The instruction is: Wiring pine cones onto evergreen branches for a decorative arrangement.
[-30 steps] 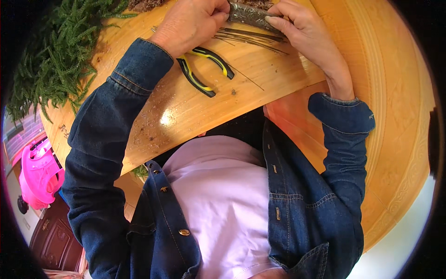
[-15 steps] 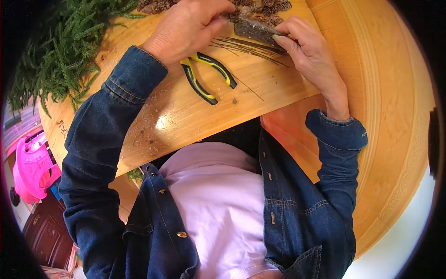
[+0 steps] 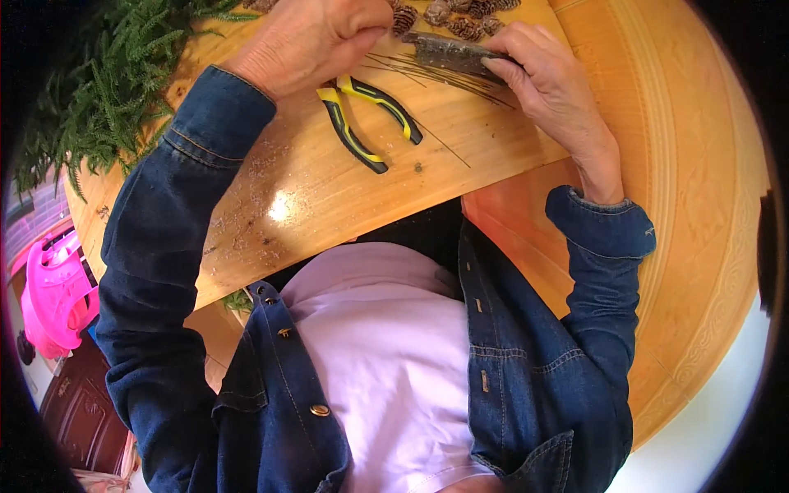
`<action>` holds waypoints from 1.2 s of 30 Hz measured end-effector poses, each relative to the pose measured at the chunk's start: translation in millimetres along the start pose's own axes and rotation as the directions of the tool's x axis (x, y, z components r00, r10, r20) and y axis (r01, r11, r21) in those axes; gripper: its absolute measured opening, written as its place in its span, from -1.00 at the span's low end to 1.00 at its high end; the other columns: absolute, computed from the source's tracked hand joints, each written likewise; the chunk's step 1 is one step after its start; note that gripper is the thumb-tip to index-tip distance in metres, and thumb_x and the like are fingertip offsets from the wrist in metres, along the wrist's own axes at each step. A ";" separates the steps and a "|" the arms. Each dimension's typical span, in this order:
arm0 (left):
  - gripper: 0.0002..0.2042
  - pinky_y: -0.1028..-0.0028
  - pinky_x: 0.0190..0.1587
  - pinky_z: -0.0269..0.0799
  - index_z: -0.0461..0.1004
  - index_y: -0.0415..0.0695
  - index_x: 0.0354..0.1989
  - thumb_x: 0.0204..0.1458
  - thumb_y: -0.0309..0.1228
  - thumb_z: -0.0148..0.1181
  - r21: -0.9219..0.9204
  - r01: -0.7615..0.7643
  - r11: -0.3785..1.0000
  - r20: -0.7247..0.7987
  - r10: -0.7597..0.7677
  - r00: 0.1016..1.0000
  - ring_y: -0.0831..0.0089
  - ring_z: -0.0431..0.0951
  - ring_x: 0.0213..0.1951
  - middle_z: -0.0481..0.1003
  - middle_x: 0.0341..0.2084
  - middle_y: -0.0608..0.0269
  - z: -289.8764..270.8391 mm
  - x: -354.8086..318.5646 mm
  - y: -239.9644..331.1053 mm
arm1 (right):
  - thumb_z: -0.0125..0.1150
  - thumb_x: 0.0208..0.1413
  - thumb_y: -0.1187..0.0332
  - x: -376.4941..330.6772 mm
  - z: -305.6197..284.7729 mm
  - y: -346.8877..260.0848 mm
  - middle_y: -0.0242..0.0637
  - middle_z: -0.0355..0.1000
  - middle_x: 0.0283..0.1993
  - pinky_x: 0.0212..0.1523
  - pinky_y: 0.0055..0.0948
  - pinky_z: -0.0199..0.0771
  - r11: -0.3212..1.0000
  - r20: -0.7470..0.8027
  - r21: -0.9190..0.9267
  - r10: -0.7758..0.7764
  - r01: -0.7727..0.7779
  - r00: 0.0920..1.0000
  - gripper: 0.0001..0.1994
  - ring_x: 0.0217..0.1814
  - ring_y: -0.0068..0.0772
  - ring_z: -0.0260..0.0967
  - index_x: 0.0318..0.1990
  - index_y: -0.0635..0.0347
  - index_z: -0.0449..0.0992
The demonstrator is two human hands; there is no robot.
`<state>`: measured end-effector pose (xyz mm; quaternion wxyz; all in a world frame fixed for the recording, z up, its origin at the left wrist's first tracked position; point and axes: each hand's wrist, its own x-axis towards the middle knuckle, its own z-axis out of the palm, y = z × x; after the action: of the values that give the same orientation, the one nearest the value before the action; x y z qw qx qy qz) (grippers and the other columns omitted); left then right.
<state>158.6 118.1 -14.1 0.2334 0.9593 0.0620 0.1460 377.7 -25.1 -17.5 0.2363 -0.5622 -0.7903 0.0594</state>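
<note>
My right hand (image 3: 557,92) pinches one end of a dark grey, scuffed, oblong piece (image 3: 450,54) between thumb and fingers; I cannot tell its kind. Under it, a bundle of thin dark wires (image 3: 448,78) lies across the tabletop. My left hand (image 3: 316,39) is at the upper edge, its fingers curled together; what they may hold does not show. Just below that hand lies a pair of pliers (image 3: 371,115) with black and yellow handles spread apart, their jaws partly hidden. Several brown pine cones (image 3: 467,28) sit beyond the grey piece.
Green artificial fir branches (image 3: 107,90) are heaped at the left of the wooden table (image 3: 329,201). Fine whitish bits are scattered over its near left part. One loose wire (image 3: 444,145) lies right of the pliers. A bright pink plastic object (image 3: 56,296) stands beyond the table at left.
My left hand has moved a little left and up, away from the grey piece. My right hand still grips that piece, which has tilted slightly. The pliers have barely shifted in view.
</note>
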 end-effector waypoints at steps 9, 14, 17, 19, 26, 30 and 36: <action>-0.90 0.21 -0.36 0.40 0.42 -0.26 -0.41 -0.07 -0.49 0.08 0.073 -0.009 0.997 -0.096 0.016 0.995 0.03 0.45 -0.41 0.41 -0.51 0.03 0.4 7.8 16.7 | 0.17 0.03 0.49 -2.6 -1.3 -0.3 -0.23 0.33 -0.38 -0.27 -0.37 0.29 1.000 0.013 -0.004 0.021 -0.021 1.000 -0.91 -0.29 -0.19 0.29 -0.30 0.25 0.42; -0.90 0.18 -0.36 0.40 0.43 -0.25 -0.43 -0.07 -0.48 0.08 0.138 0.002 0.990 0.067 -0.012 0.998 0.02 0.45 -0.40 0.41 -0.50 0.02 1.9 10.0 11.0 | 0.17 0.02 0.49 -2.0 -4.1 -1.9 -0.23 0.33 -0.38 -0.28 -0.38 0.30 1.000 0.004 0.007 0.005 -0.005 1.000 -0.90 -0.29 -0.19 0.29 -0.30 0.26 0.42; -0.92 0.17 -0.37 0.39 0.42 -0.24 -0.45 -0.08 -0.48 0.08 0.131 -0.005 0.991 0.011 0.004 1.000 0.02 0.45 -0.41 0.40 -0.52 0.02 4.5 10.5 15.1 | 0.17 0.02 0.49 -2.6 -5.4 -5.1 -0.23 0.32 -0.38 -0.28 -0.38 0.29 1.000 0.006 0.000 0.005 -0.005 1.000 -0.90 -0.29 -0.19 0.29 -0.30 0.26 0.41; -0.93 0.17 -0.37 0.39 0.41 -0.24 -0.47 -0.08 -0.49 0.08 0.128 -0.007 0.992 -0.016 0.010 1.000 0.01 0.45 -0.42 0.40 -0.53 0.02 5.6 11.5 16.1 | 0.17 0.02 0.49 -2.1 -5.7 -8.5 -0.23 0.31 -0.38 -0.29 -0.37 0.29 1.000 0.001 -0.014 0.004 -0.004 1.000 -0.90 -0.29 -0.19 0.29 -0.30 0.26 0.41; -0.93 0.19 -0.41 0.36 0.38 -0.25 -0.51 -0.11 -0.50 0.08 0.168 -0.002 0.986 0.046 -0.006 0.999 0.01 0.43 -0.46 0.39 -0.56 0.00 9.6 14.0 9.8 | 0.16 0.03 0.48 -1.5 -4.6 -6.6 -0.22 0.30 -0.38 -0.29 -0.36 0.28 0.999 0.020 -0.040 0.018 -0.018 1.000 -0.90 -0.30 -0.17 0.27 -0.29 0.24 0.41; -0.91 0.21 -0.44 0.35 0.34 -0.26 -0.54 -0.13 -0.51 0.09 0.166 -0.004 0.986 0.064 -0.007 0.998 0.01 0.42 -0.48 0.37 -0.58 -0.01 6.4 13.0 10.6 | 0.18 0.02 0.44 -2.8 -1.7 -5.2 -0.22 0.31 -0.34 -0.27 -0.34 0.30 0.997 0.050 -0.060 0.053 -0.050 0.997 -0.86 -0.27 -0.15 0.28 -0.27 0.23 0.41; -0.92 0.21 -0.44 0.35 0.34 -0.26 -0.52 -0.11 -0.52 0.07 0.080 -0.060 0.995 0.004 0.060 0.998 0.00 0.41 -0.48 0.35 -0.59 -0.01 4.6 10.9 9.3 | 0.21 -0.03 0.44 5.2 -14.2 -20.3 -0.07 0.29 -0.38 -0.32 -0.27 0.31 0.998 0.054 0.037 0.044 -0.046 0.998 -0.84 -0.32 -0.06 0.29 -0.33 0.31 0.39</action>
<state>170.8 109.9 -11.0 0.1905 0.9694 0.0389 0.1498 365.2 -30.2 3.9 0.2246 -0.5736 -0.7821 0.0945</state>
